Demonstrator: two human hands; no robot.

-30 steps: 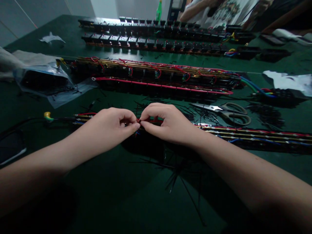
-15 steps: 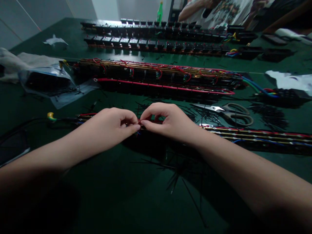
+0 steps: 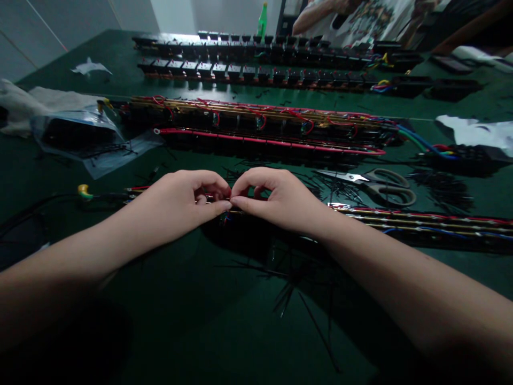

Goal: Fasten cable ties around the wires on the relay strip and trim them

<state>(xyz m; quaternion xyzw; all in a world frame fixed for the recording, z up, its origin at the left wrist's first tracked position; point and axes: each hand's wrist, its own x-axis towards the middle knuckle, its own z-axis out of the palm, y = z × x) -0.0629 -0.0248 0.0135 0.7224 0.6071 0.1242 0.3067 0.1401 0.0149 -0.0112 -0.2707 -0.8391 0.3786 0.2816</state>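
Both hands meet over the nearest long black assembly (image 3: 425, 238), which carries brass-coloured rods and red and blue wires. My left hand (image 3: 188, 195) is closed, thumb and forefinger tips brought together at the rods. Fingertip to fingertip with it, my right hand (image 3: 272, 195) pinches at the same spot. Whatever lies between the fingers is too small and too covered to make out. Just beyond the right hand are scissors (image 3: 374, 184) with dark handles. Loose black cable ties (image 3: 443, 190) lie in a pile to their right, and more cable ties (image 3: 292, 280) are scattered on the near side.
A second wired assembly (image 3: 256, 125) lies across the green table (image 3: 160, 326), with a thick red cable (image 3: 280, 143) along it. Farther back are rows of black blocks (image 3: 248, 72). An open plastic bag (image 3: 80, 133) lies left, a green bottle (image 3: 262, 21) stands behind, and a person (image 3: 320, 16) is opposite.
My left hand has risen slightly, and its forefinger and thumb have shifted a little at the tips. My right hand has barely moved, still pinching at the same place.
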